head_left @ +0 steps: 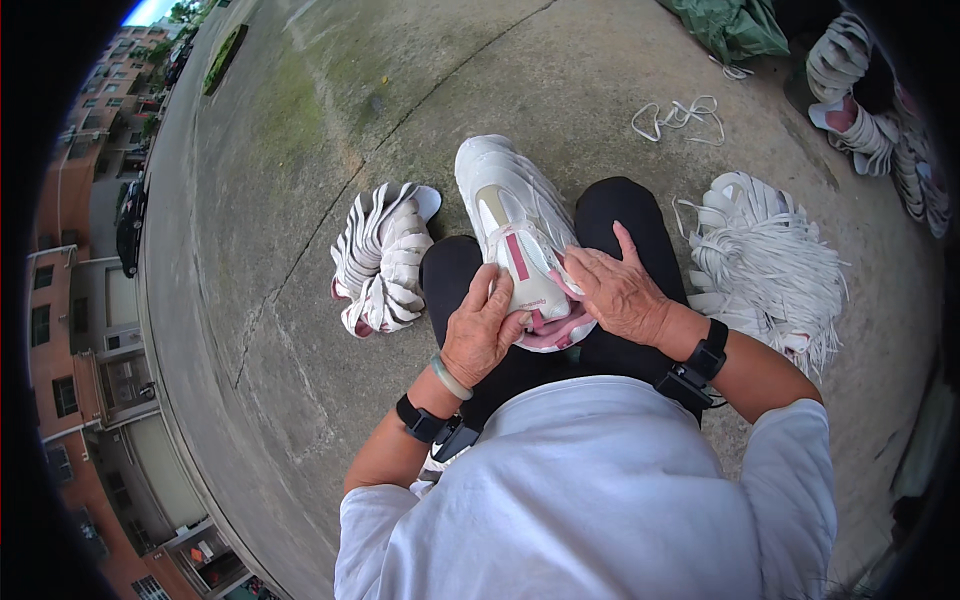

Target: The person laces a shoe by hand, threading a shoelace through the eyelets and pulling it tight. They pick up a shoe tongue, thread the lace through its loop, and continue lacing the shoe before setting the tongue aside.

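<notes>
A white sneaker (505, 200) with a pink lining lies across my lap between my knees, toe pointing away from me. Its pale tongue (532, 290) carries a pink stripe. My left hand (482, 325) is closed on the tongue's left edge, thumb near the pink collar (560, 330). On the opposite side my right hand (622, 295) grips the collar edge with bent fingers, while one finger sticks up. The fingertips of that hand are partly hidden against the shoe.
A stack of nested white shoe uppers (385, 255) sits left of my knee. To the right lies a heap of white laces (775, 265). Farther off are a loose lace (680, 120), a green plastic bag (735, 25) and more stacked uppers (865, 130) on the concrete.
</notes>
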The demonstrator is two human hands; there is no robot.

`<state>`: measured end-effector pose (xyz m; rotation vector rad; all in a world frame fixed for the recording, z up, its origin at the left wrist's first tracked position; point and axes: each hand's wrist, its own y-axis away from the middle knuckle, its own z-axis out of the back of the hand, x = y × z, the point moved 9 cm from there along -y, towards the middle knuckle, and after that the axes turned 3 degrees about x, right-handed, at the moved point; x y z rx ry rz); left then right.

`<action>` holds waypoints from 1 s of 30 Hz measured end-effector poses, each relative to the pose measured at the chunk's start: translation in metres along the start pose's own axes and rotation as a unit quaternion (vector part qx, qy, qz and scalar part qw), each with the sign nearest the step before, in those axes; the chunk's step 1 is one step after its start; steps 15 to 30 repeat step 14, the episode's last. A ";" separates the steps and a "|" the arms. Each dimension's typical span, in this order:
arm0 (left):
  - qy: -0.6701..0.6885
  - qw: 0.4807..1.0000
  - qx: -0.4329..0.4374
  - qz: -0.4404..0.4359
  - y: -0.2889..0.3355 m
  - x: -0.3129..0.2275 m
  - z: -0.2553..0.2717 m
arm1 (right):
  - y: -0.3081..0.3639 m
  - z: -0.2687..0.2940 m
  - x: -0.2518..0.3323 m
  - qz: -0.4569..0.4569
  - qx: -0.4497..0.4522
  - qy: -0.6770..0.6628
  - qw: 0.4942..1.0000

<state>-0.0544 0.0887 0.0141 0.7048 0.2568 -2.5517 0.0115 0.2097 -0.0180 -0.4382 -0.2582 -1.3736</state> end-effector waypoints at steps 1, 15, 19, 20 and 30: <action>-0.017 1.000 -0.001 -0.003 0.001 0.001 -0.001 | 0.002 0.000 0.000 0.003 -0.023 0.001 1.000; -0.038 0.999 -0.003 -0.023 0.003 -0.002 0.004 | 0.073 -0.024 -0.187 -0.315 -0.005 -0.236 0.919; -0.038 0.999 -0.003 -0.023 0.003 -0.002 0.004 | 0.073 -0.024 -0.187 -0.315 -0.005 -0.236 0.919; -0.038 0.999 -0.003 -0.023 0.003 -0.002 0.004 | 0.073 -0.024 -0.187 -0.315 -0.005 -0.236 0.919; -0.038 0.999 -0.003 -0.023 0.003 -0.002 0.004 | 0.073 -0.024 -0.187 -0.315 -0.005 -0.236 0.919</action>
